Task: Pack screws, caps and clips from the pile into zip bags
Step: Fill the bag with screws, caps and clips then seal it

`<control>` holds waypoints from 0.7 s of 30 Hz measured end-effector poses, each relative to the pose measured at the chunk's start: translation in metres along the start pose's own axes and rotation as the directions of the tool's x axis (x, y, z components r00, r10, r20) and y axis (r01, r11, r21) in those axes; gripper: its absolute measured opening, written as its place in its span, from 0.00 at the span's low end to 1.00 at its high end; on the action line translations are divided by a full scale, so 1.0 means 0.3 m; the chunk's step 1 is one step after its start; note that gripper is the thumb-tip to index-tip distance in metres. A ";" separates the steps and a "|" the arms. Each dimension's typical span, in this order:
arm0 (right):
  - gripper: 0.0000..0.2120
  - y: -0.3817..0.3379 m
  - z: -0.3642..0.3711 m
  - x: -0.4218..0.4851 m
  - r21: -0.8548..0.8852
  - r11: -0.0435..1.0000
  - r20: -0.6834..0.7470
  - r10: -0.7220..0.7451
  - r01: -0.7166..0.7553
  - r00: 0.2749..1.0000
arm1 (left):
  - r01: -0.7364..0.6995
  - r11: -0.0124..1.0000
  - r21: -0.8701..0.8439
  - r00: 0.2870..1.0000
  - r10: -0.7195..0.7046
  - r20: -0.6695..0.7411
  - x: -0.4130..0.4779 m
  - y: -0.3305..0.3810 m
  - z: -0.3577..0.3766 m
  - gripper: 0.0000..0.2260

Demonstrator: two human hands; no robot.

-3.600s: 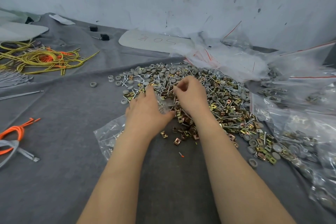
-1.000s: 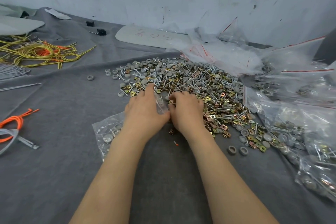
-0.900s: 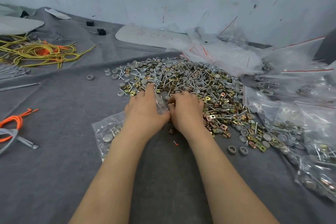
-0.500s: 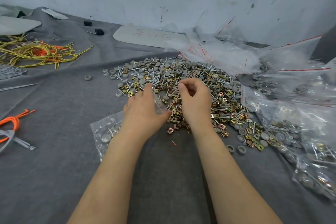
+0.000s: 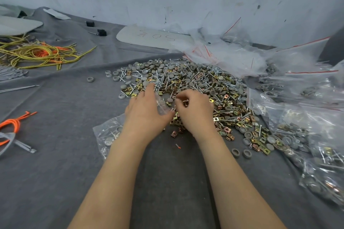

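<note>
A wide pile (image 5: 197, 82) of silver screws, grey round caps and brass-coloured clips lies on the grey cloth in front of me. My left hand (image 5: 147, 111) grips the mouth of a clear zip bag (image 5: 109, 134) whose body lies flat under my wrist with a few parts inside. My right hand (image 5: 195, 109) is curled at the pile's near edge, its fingertips pinching small parts, apparently screws, right beside the bag mouth. Several loose clips (image 5: 176, 126) lie between my two hands.
Filled zip bags (image 5: 316, 145) are heaped along the right side. Empty bags with red strips (image 5: 223, 55) lie behind the pile. Yellow and orange wires (image 5: 37, 54) lie far left, an orange cord (image 5: 13, 122) near left. Two stray caps (image 5: 242, 153) lie near my right forearm.
My right hand has gone from pressing down at the pile's near edge to lifting a pinch of parts and bringing them to the bag mouth. My left hand has kept hold of the bag.
</note>
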State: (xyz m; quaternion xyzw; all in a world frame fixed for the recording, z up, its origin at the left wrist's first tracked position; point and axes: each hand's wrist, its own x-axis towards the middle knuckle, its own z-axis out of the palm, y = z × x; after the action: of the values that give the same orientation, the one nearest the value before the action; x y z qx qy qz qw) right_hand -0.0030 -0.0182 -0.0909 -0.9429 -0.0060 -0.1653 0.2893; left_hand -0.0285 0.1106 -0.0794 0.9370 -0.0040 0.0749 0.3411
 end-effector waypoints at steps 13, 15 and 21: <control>0.12 -0.021 -0.001 -0.002 -0.277 0.958 0.233 -0.007 0.073 0.972 | 0.020 1.000 0.013 1.000 -0.019 -0.001 0.005 -0.012 -0.003 0.39; 0.11 -0.026 0.010 -0.004 -0.277 0.960 0.180 -0.001 0.052 0.984 | 0.018 1.000 0.013 1.000 -0.018 -0.002 0.005 -0.011 -0.002 0.40; 0.06 -0.006 -0.002 0.001 0.260 0.964 -0.033 0.068 -0.057 0.997 | 0.012 0.999 0.029 1.000 -0.012 0.000 0.004 -0.009 0.000 0.40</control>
State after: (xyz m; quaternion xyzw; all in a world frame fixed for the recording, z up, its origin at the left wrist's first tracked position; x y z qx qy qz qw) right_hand -0.0031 -0.0170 -0.0893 -0.8930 0.0081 -0.1736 0.4151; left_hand -0.0271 0.1127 -0.0808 0.9420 0.0027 0.0728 0.3277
